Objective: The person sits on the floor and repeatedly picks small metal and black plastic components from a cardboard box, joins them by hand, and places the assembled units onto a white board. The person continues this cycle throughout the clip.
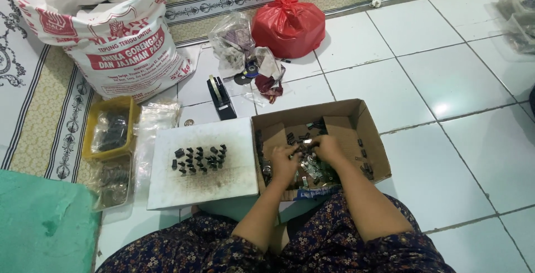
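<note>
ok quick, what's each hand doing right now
left hand: in the cardboard box, on small metal parts; grip cannot be told
right hand: same, cannot be told

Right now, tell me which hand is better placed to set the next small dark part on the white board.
Probably the left hand: inside the cardboard box, it lies nearer the white board and its rows of dark parts. The right hand would cross over.
</note>
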